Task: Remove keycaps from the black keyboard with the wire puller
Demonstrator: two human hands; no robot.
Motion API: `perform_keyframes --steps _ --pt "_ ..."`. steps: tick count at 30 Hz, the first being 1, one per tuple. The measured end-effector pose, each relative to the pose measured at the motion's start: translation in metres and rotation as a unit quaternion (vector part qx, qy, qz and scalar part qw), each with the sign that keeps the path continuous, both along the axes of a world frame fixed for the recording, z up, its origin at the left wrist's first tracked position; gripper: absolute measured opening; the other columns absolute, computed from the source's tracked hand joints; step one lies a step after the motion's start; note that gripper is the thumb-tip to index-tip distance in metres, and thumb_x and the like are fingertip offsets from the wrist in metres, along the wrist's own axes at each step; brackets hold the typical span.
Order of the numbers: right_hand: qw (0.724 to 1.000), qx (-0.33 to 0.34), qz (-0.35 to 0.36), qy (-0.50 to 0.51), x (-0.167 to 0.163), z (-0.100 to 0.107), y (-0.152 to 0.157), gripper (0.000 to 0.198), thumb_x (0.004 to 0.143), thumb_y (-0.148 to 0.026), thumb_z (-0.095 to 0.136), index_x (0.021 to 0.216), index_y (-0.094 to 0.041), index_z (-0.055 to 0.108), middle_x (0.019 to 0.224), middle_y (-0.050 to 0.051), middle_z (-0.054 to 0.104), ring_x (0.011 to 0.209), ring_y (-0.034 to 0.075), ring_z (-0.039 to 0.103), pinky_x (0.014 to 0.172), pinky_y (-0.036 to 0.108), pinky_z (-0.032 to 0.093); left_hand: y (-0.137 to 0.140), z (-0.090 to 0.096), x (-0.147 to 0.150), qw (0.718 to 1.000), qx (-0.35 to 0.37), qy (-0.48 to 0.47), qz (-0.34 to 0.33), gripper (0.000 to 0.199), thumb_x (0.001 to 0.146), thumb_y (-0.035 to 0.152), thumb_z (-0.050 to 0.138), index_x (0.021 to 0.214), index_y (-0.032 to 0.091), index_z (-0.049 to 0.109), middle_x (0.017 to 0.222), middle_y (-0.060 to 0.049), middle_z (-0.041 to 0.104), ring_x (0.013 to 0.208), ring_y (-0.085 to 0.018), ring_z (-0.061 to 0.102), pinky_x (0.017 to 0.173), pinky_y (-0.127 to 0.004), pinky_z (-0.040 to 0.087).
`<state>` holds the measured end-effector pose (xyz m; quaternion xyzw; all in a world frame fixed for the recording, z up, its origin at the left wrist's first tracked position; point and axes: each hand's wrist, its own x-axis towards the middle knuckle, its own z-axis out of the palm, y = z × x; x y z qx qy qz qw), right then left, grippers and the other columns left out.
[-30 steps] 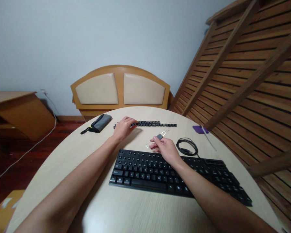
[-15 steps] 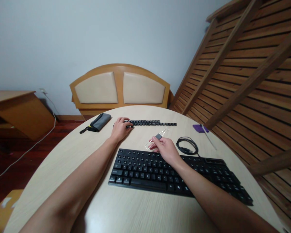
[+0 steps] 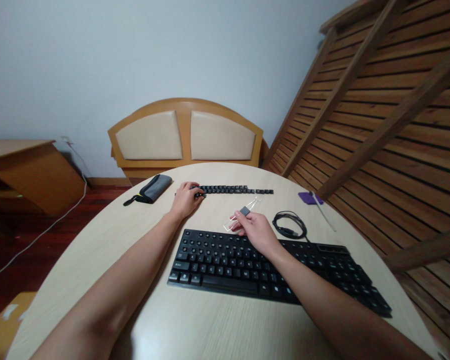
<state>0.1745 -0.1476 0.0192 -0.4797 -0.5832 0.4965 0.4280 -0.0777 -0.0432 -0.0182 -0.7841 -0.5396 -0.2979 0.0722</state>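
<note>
Keycaps (image 3: 228,190) lie in rows across the far part of the table (image 3: 210,325), where your left hand (image 3: 187,200) bends its fingers over their left end, though I cannot tell whether it pinches one. Apart from it, your right hand (image 3: 258,231) is closed on the puller (image 3: 244,211), between the rows and the keyboard (image 3: 232,265), which your right forearm crosses. Farther out, the pouch (image 3: 155,189) lies to your left and the coiled cable (image 3: 289,233) to your right.
</note>
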Motion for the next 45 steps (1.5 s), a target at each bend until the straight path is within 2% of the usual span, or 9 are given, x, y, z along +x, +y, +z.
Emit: perform_keyframes --steps 4,20,26,28,31,35,38,40,45 --pt "1.000 -0.003 0.000 0.000 0.000 0.001 -0.001 0.031 0.092 -0.035 0.054 0.084 -0.010 0.070 0.069 0.008 0.071 0.065 0.015 0.069 0.053 0.020 0.050 0.001 -0.001 0.000 1.000 -0.002 -0.002 0.002 0.019 0.082 0.029 0.065 0.100 0.024 0.071 0.118 -0.008 0.060 0.113 -0.029 0.047 0.097 -0.046 0.042" --pt "1.000 0.000 -0.002 0.005 0.000 0.000 0.000 0.036 0.088 -0.044 0.059 0.082 -0.011 0.071 0.069 0.009 0.072 0.065 0.016 0.069 0.052 0.022 0.051 -0.002 0.000 0.002 0.999 -0.017 -0.036 -0.002 0.018 0.081 0.022 0.065 0.099 0.023 0.070 0.119 -0.009 0.060 0.115 -0.031 0.047 0.099 -0.049 0.040" --pt "1.000 0.003 0.001 -0.004 0.000 -0.001 0.000 0.035 0.090 -0.043 0.056 0.085 -0.011 0.071 0.071 0.009 0.072 0.065 0.015 0.069 0.052 0.020 0.050 -0.013 0.019 0.014 0.995 -0.041 -0.088 -0.030 0.022 0.085 0.026 0.061 0.105 0.021 0.066 0.125 -0.011 0.057 0.118 -0.030 0.047 0.103 -0.049 0.037" --pt "1.000 0.013 0.008 -0.008 0.000 -0.003 0.000 0.036 0.091 -0.043 0.054 0.087 -0.011 0.070 0.071 0.009 0.072 0.064 0.015 0.069 0.051 0.019 0.049 -0.021 0.031 0.026 0.990 -0.070 -0.108 -0.057 0.020 0.089 0.030 0.057 0.102 0.019 0.066 0.115 -0.010 0.064 0.110 -0.027 0.054 0.098 -0.044 0.042" --pt "0.999 0.030 0.026 -0.013 -0.001 -0.005 0.000 0.040 0.090 -0.049 0.053 0.089 -0.012 0.070 0.071 0.007 0.072 0.063 0.014 0.068 0.049 0.019 0.048 -0.041 0.043 0.049 0.975 -0.138 -0.135 -0.111 0.025 0.094 0.036 0.047 0.096 0.018 0.066 0.091 -0.005 0.071 0.083 -0.020 0.065 0.076 -0.033 0.052" --pt "0.998 0.044 0.034 -0.023 0.000 -0.007 -0.001 0.046 0.089 -0.055 0.051 0.088 -0.013 0.069 0.068 0.006 0.070 0.059 0.014 0.066 0.046 0.019 0.045 -0.082 0.045 0.072 0.959 -0.189 -0.172 -0.127 0.032 0.098 0.037 0.037 0.092 0.017 0.061 0.082 -0.005 0.071 0.070 -0.017 0.066 0.064 -0.029 0.053" --pt "0.998 0.059 0.029 -0.025 -0.001 -0.004 -0.002 0.047 0.089 -0.057 0.050 0.084 -0.013 0.068 0.064 0.004 0.066 0.055 0.014 0.063 0.045 0.020 0.043 -0.113 0.040 0.076 0.937 -0.238 -0.222 -0.128 0.026 0.098 0.034 0.037 0.099 0.018 0.057 0.090 -0.006 0.070 0.080 -0.020 0.066 0.074 -0.034 0.054" --pt "0.997 0.068 0.025 -0.029 -0.001 0.001 -0.004 0.046 0.089 -0.055 0.049 0.082 -0.014 0.067 0.062 0.002 0.064 0.053 0.013 0.062 0.046 0.021 0.044 -0.129 0.036 0.074 0.929 -0.249 -0.218 -0.167 0.022 0.098 0.033 0.040 0.108 0.020 0.055 0.102 -0.008 0.069 0.094 -0.021 0.064 0.086 -0.038 0.051" --pt "0.977 0.105 0.099 -0.157 0.004 0.023 -0.013 0.035 0.091 -0.044 0.052 0.075 -0.016 0.068 0.061 0.002 0.066 0.057 0.015 0.063 0.055 0.023 0.043 -0.143 0.033 0.064 0.940 -0.236 -0.158 -0.191 0.027 0.094 0.027 0.048 0.120 0.019 0.050 0.112 -0.010 0.064 0.104 -0.023 0.060 0.094 -0.043 0.047"
